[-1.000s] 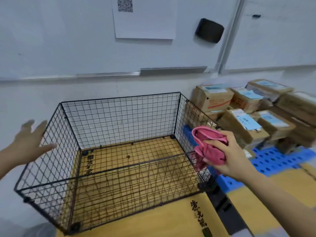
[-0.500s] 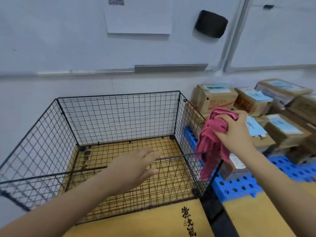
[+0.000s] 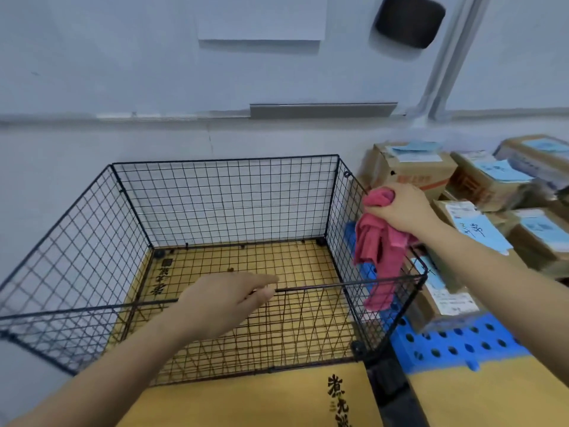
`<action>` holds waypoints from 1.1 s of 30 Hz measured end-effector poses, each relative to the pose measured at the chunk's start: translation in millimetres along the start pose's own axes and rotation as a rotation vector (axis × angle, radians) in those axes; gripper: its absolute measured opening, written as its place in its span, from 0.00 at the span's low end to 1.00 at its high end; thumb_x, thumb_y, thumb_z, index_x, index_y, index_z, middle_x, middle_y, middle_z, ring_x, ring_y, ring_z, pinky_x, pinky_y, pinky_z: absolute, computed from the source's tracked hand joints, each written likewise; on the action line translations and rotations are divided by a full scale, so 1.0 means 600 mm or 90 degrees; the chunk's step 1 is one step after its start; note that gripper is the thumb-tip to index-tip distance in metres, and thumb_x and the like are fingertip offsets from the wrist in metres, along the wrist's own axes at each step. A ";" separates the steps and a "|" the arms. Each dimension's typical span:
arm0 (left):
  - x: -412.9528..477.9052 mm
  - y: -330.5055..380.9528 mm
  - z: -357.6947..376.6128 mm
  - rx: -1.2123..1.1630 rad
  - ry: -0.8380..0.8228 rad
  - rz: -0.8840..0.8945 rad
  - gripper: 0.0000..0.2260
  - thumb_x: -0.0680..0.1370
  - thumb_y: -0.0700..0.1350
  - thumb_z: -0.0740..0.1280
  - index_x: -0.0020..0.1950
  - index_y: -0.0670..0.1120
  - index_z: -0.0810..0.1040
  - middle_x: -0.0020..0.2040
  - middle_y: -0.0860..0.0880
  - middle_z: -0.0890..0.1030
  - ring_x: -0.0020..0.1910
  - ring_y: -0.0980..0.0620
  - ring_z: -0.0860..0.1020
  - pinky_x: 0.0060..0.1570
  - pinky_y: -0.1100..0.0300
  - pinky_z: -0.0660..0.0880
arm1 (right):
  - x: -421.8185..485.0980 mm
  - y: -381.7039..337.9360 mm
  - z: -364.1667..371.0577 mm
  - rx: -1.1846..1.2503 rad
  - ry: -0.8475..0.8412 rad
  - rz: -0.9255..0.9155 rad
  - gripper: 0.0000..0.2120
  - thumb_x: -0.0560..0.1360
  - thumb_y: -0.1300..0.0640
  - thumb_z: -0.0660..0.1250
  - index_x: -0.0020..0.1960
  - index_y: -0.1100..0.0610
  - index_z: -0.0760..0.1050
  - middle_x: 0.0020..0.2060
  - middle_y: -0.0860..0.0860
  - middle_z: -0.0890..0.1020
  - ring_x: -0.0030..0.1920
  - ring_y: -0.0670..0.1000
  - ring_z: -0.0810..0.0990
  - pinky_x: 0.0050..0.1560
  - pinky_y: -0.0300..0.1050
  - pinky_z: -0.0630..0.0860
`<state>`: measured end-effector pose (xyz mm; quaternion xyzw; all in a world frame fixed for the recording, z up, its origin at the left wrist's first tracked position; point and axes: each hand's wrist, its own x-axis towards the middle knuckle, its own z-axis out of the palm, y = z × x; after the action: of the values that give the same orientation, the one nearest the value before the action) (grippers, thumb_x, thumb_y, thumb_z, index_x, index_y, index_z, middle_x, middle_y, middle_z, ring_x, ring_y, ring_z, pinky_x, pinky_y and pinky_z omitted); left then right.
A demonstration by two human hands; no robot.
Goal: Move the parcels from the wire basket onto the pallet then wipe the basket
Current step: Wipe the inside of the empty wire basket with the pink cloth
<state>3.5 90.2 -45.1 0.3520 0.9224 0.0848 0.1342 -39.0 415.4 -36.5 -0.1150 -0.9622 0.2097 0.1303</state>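
The black wire basket [image 3: 224,198] stands in front of me with nothing inside it. My left hand [image 3: 221,300] lies over the basket's front top rail, its fingertips curled onto the wire. My right hand [image 3: 400,208] grips a bunched pink cloth [image 3: 380,251] at the top of the basket's right wall, and the cloth hangs down outside that wall. To the right, several brown cardboard parcels [image 3: 412,171] with blue and white labels are stacked on the blue pallet [image 3: 455,343].
The basket sits on yellow cardboard [image 3: 264,402] with black printed characters. A white wall with a grey ledge [image 3: 323,110] rises close behind. A black strip [image 3: 388,386] runs between the basket and the pallet.
My left hand swung in from the basket's left side and settled on the front rail. My right hand lifted the cloth up to the top of the right wall.
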 end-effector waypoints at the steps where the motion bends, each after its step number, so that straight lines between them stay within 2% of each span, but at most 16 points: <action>1: -0.002 0.001 0.002 0.012 0.001 -0.002 0.32 0.71 0.67 0.37 0.73 0.62 0.56 0.71 0.61 0.66 0.70 0.59 0.64 0.68 0.57 0.65 | 0.014 0.000 0.005 0.008 0.002 0.002 0.13 0.70 0.51 0.71 0.51 0.57 0.78 0.42 0.52 0.79 0.47 0.53 0.77 0.46 0.40 0.66; 5: -0.002 0.000 0.006 0.022 0.013 -0.019 0.31 0.72 0.67 0.39 0.73 0.62 0.55 0.71 0.60 0.66 0.70 0.59 0.65 0.68 0.56 0.66 | 0.069 -0.006 0.027 0.043 0.046 0.022 0.16 0.70 0.53 0.71 0.52 0.62 0.77 0.48 0.58 0.81 0.49 0.58 0.79 0.51 0.47 0.73; 9: -0.004 0.004 0.003 0.000 0.012 -0.030 0.38 0.65 0.68 0.33 0.73 0.63 0.54 0.71 0.63 0.65 0.69 0.61 0.65 0.67 0.59 0.66 | 0.132 -0.021 0.048 0.020 0.051 0.031 0.14 0.70 0.53 0.69 0.51 0.62 0.75 0.47 0.59 0.80 0.48 0.58 0.78 0.44 0.44 0.70; 12: -0.007 0.007 0.001 -0.001 0.018 -0.028 0.38 0.64 0.68 0.32 0.73 0.63 0.54 0.71 0.64 0.63 0.68 0.63 0.65 0.65 0.62 0.66 | 0.175 -0.029 0.061 -0.004 0.045 0.032 0.15 0.70 0.52 0.67 0.51 0.62 0.75 0.46 0.59 0.80 0.49 0.59 0.78 0.45 0.46 0.72; 14: -0.007 0.008 -0.002 -0.001 0.007 -0.026 0.38 0.65 0.68 0.32 0.72 0.64 0.58 0.69 0.65 0.65 0.66 0.65 0.67 0.63 0.65 0.66 | 0.198 -0.034 0.067 -0.025 0.037 0.026 0.14 0.69 0.50 0.64 0.47 0.60 0.73 0.45 0.60 0.79 0.48 0.59 0.78 0.43 0.45 0.71; 15: -0.007 0.008 -0.004 -0.005 -0.005 -0.024 0.36 0.67 0.68 0.34 0.70 0.63 0.62 0.67 0.66 0.69 0.64 0.66 0.69 0.61 0.68 0.67 | 0.207 -0.036 0.069 -0.037 0.035 0.027 0.14 0.68 0.49 0.63 0.47 0.59 0.72 0.45 0.61 0.78 0.48 0.59 0.77 0.43 0.45 0.69; 17: -0.006 0.005 -0.005 -0.017 -0.029 -0.019 0.28 0.75 0.65 0.40 0.67 0.60 0.68 0.55 0.64 0.77 0.52 0.69 0.73 0.50 0.74 0.68 | 0.222 -0.036 0.071 -0.046 0.034 0.034 0.14 0.71 0.50 0.63 0.49 0.60 0.73 0.47 0.61 0.77 0.48 0.59 0.77 0.43 0.44 0.68; 19: -0.003 0.003 -0.009 -0.028 -0.048 -0.017 0.22 0.78 0.62 0.46 0.64 0.58 0.71 0.48 0.63 0.79 0.43 0.69 0.73 0.45 0.74 0.68 | 0.227 -0.032 0.070 -0.029 0.053 0.036 0.13 0.71 0.52 0.65 0.49 0.61 0.75 0.47 0.62 0.78 0.48 0.60 0.78 0.43 0.45 0.69; 21: -0.005 0.000 -0.013 -0.032 -0.067 -0.003 0.20 0.79 0.61 0.47 0.60 0.58 0.73 0.43 0.64 0.78 0.39 0.70 0.72 0.49 0.70 0.71 | 0.229 -0.028 0.065 0.027 0.094 0.047 0.12 0.70 0.53 0.66 0.48 0.61 0.76 0.46 0.62 0.79 0.47 0.61 0.79 0.44 0.47 0.73; 23: -0.017 -0.003 -0.014 -0.039 -0.077 0.010 0.19 0.79 0.60 0.48 0.57 0.57 0.75 0.34 0.65 0.72 0.31 0.70 0.69 0.44 0.74 0.67 | 0.226 -0.031 0.055 0.078 0.134 0.063 0.13 0.69 0.51 0.66 0.47 0.60 0.76 0.46 0.62 0.79 0.47 0.61 0.79 0.46 0.50 0.76; 24: -0.027 -0.003 -0.013 -0.042 -0.083 0.018 0.19 0.79 0.60 0.48 0.57 0.56 0.75 0.33 0.64 0.71 0.30 0.69 0.68 0.40 0.77 0.64 | 0.223 -0.033 0.050 0.090 0.147 0.069 0.15 0.68 0.49 0.65 0.48 0.60 0.76 0.46 0.61 0.79 0.47 0.61 0.78 0.46 0.50 0.76; 26: -0.052 -0.003 -0.012 -0.037 -0.108 0.029 0.22 0.78 0.62 0.45 0.58 0.57 0.74 0.35 0.64 0.73 0.30 0.70 0.68 0.36 0.80 0.59 | 0.213 -0.044 0.043 0.103 0.167 0.057 0.20 0.66 0.45 0.63 0.47 0.61 0.75 0.46 0.62 0.78 0.44 0.60 0.78 0.42 0.46 0.73; 27: -0.065 -0.002 -0.012 -0.036 -0.127 0.030 0.27 0.74 0.65 0.42 0.59 0.58 0.73 0.38 0.64 0.75 0.31 0.70 0.69 0.36 0.80 0.59 | 0.206 -0.050 0.043 0.101 0.171 0.045 0.21 0.66 0.45 0.62 0.47 0.61 0.75 0.47 0.63 0.77 0.44 0.59 0.76 0.41 0.45 0.69; 29: -0.091 0.002 -0.006 -0.013 -0.179 0.033 0.35 0.67 0.69 0.37 0.63 0.60 0.71 0.48 0.61 0.80 0.38 0.69 0.71 0.39 0.79 0.60 | 0.189 -0.058 0.054 0.080 0.173 0.032 0.19 0.69 0.49 0.65 0.50 0.64 0.74 0.51 0.64 0.74 0.46 0.61 0.75 0.43 0.45 0.67; 32: -0.121 0.019 -0.005 -0.060 -0.185 0.020 0.24 0.75 0.66 0.46 0.68 0.62 0.66 0.62 0.60 0.76 0.56 0.64 0.74 0.54 0.71 0.65 | 0.168 -0.058 0.075 0.012 0.153 0.015 0.20 0.71 0.52 0.68 0.56 0.65 0.72 0.57 0.66 0.70 0.54 0.64 0.73 0.51 0.50 0.70; 33: -0.130 0.021 -0.010 -0.095 -0.159 0.005 0.25 0.74 0.66 0.48 0.69 0.63 0.65 0.64 0.62 0.73 0.59 0.65 0.72 0.58 0.70 0.65 | 0.160 -0.058 0.079 -0.011 0.141 0.010 0.21 0.71 0.52 0.68 0.58 0.65 0.72 0.59 0.66 0.69 0.55 0.65 0.72 0.52 0.52 0.71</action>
<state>65.5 46.9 -21.4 0.3528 0.8882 0.1091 0.2734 -149.4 393.7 -43.4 -0.1458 -0.9428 0.1885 0.2331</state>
